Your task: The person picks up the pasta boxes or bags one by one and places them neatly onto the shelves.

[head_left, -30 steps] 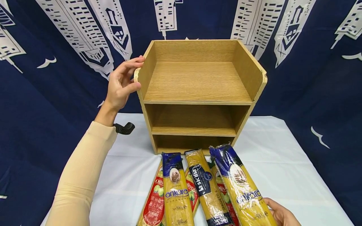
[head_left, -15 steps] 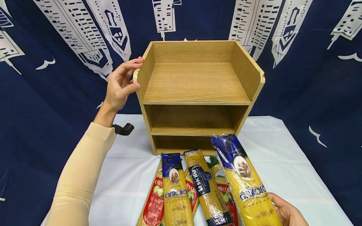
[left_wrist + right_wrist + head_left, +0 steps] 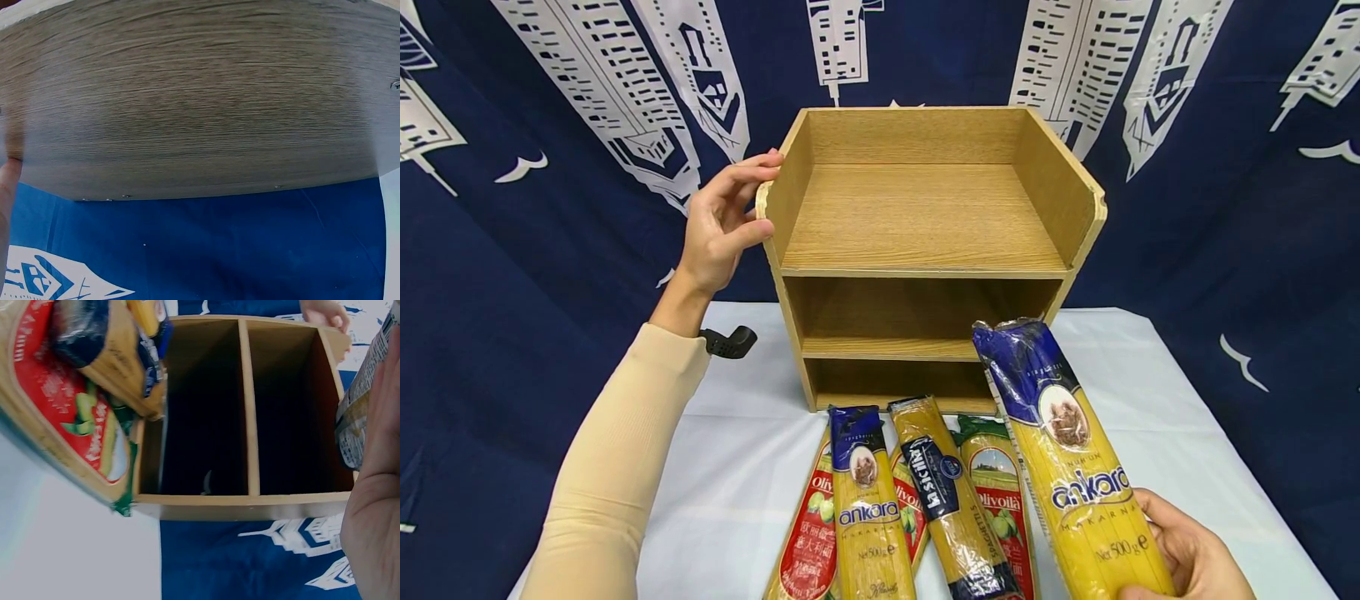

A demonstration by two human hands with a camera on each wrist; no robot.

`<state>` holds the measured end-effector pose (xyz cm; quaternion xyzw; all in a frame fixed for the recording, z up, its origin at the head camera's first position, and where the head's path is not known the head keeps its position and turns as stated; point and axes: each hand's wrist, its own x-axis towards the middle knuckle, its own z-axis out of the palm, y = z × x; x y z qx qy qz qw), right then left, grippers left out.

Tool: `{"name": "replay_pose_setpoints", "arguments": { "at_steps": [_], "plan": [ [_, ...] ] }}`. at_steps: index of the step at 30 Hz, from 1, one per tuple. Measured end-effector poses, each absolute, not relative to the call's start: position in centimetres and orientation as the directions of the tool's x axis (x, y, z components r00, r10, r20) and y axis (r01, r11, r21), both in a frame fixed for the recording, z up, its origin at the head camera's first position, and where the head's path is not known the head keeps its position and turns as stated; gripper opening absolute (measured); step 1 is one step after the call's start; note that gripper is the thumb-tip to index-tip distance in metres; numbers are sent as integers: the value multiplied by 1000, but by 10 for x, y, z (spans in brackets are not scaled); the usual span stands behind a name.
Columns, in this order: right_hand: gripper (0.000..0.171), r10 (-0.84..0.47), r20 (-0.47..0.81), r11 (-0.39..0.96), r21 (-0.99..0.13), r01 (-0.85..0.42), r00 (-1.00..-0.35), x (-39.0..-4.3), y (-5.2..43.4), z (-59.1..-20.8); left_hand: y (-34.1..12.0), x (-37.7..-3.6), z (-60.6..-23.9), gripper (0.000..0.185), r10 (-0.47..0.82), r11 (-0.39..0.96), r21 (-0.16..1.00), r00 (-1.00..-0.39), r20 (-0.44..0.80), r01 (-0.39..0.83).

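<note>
A blue-and-yellow Ankara spaghetti pack [image 3: 1067, 458] is tilted in front of the wooden shelf unit [image 3: 917, 221], its blue end uppermost. My right hand [image 3: 1202, 554] grips it by the lower part, thumb in front. In the right wrist view the pack's printed back [image 3: 356, 419] shows beside the palm. With fingers at the top edge and thumb at the front edge, my left hand [image 3: 715, 225] holds the shelf's left side panel. The left wrist view shows that panel's outer face [image 3: 200, 106] and one fingertip against it.
Before the shelf lie another Ankara pack [image 3: 868, 500], a Sicilia spaghetti pack [image 3: 951, 500] and several red-labelled Olivoilà packs [image 3: 1000, 500], partly overlapping. A white cloth [image 3: 722, 450] covers the table. Behind hangs a dark blue curtain [image 3: 1195, 250] with white buildings.
My right hand has raised the Ankara pack up and slightly to the right, uncovering more of the Olivoilà pack beneath. The left hand stays on the side panel.
</note>
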<state>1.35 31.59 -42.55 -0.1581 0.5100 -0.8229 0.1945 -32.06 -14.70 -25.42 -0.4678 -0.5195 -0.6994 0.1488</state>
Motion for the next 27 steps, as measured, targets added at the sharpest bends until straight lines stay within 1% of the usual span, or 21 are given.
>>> {"name": "replay_pose_setpoints", "arguments": {
  "at_steps": [3, 5, 7, 9, 13, 16, 19, 23, 27],
  "plan": [
    [61, -430, 78, -371, -924, 97, -899, 12, 316, -420, -148, -321, -254, 45, 278, -415, 587, -518, 809, 695],
    [61, -397, 89, -324, -945, 48, -913, 11, 316, -417, -148, -321, -254, 45, 278, -411, 587, -517, 809, 697],
    [61, -374, 102, -282, -959, 8, -922, 10, 315, -412, -148, -321, -254, 45, 280, -411, 588, -518, 809, 697],
    [61, -359, 118, -268, -963, -19, -926, 10, 313, -405, -148, -321, -254, 45, 281, -410, 589, -517, 808, 697],
    [60, -347, 192, -299, -950, -86, -918, 6, 307, -391, -148, -321, -254, 45, 283, -412, 588, -515, 809, 696],
    [57, -343, 274, -327, -931, -159, -898, 1, 302, -384, -148, -321, -253, 46, 283, -413, 585, -512, 811, 698],
    [54, -331, 310, -301, -930, -212, -891, -3, 298, -376, -148, -321, -253, 46, 283, -411, 584, -510, 812, 700],
    [52, -325, 320, -277, -932, -234, -890, -10, 293, -367, -148, -320, -253, 46, 282, -409, 583, -510, 813, 702],
    [51, -331, 290, -284, -938, -198, -898, -18, 290, -358, -148, -320, -254, 46, 283, -412, 582, -508, 813, 701]
  ]
}}
